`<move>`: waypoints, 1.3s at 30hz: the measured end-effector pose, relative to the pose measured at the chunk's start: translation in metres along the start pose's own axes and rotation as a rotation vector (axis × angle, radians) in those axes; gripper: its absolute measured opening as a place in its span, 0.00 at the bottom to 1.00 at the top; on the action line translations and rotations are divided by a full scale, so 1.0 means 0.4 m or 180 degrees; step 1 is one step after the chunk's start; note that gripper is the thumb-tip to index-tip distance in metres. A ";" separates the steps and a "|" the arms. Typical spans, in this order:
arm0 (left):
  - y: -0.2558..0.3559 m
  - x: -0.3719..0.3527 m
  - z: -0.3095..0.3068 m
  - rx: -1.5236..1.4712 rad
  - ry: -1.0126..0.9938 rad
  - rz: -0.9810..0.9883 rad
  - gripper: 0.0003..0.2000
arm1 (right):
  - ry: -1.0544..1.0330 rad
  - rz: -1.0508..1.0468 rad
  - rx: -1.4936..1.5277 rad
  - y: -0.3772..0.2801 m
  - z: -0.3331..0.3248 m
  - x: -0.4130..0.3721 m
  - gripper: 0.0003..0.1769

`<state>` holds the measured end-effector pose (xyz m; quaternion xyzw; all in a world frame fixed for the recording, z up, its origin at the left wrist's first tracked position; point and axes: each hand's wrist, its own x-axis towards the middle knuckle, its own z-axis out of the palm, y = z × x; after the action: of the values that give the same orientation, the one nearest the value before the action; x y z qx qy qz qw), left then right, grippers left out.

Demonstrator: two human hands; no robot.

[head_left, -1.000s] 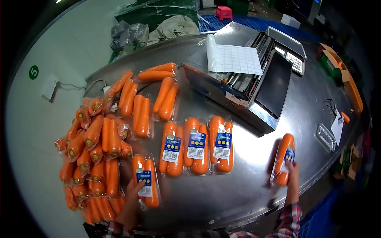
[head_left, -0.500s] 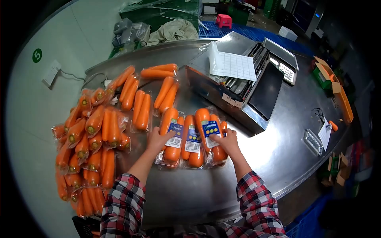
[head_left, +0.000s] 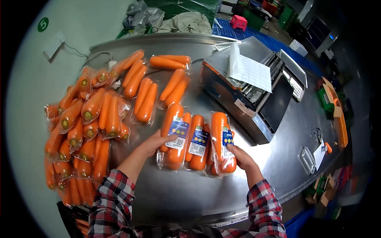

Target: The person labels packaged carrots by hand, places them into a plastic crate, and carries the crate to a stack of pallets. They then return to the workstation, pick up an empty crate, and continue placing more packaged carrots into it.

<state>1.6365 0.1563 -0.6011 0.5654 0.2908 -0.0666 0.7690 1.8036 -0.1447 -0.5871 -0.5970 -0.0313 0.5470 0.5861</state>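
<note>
Three clear-wrapped packs of carrots with blue-and-white labels stand side by side before me on the metal table. My left hand grips the left carrot pack, thumb over its label and fingers hidden along its left side. The middle carrot pack is between the other two, touched by neither hand. On the right, my right hand holds the right carrot pack by its side. This pack is rolled so that its label faces right, under my thumb.
Wrapped carrots are heaped at the left by the wall, with several unlabelled packs beyond my left hand. A metal machine bearing a label sheet stands behind right, near a scale. A black clamshell lies far right.
The right carrot pack has been rolled to the right, so its label has turned from facing up to the right side. My right hand has shifted along its side. The camera view has swung slightly.
</note>
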 end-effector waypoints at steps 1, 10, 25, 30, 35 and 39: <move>0.020 -0.018 0.009 -0.0314 -0.0126 -0.0110 0.40 | 0.0035 0.0040 0.0020 0.012 -0.005 -0.003 0.41; -0.052 -0.010 0.017 -0.0676 -0.0119 0.0481 0.44 | 0.0427 0.0062 0.0599 0.071 0.022 -0.040 0.35; -0.355 -0.495 0.087 -0.1381 -0.0502 -0.0446 0.42 | -0.0119 0.0410 0.1439 0.502 0.138 -0.326 0.33; -0.344 -0.480 0.188 -0.2001 -0.1162 0.0420 0.41 | 0.0515 0.0110 0.0798 0.475 0.160 -0.331 0.28; -0.368 -0.539 0.203 -0.2487 -0.1297 0.1409 0.48 | 0.0743 -0.0075 0.0623 0.446 0.245 -0.355 0.29; -0.347 -0.717 0.118 -0.2720 -0.1119 0.1967 0.51 | 0.0186 -0.0424 0.0207 0.400 0.337 -0.346 0.27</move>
<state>1.3583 -0.0004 -0.5577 0.2426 -0.0200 0.1926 0.9506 1.5588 -0.1987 -0.5808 -0.5899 -0.0361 0.4898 0.6409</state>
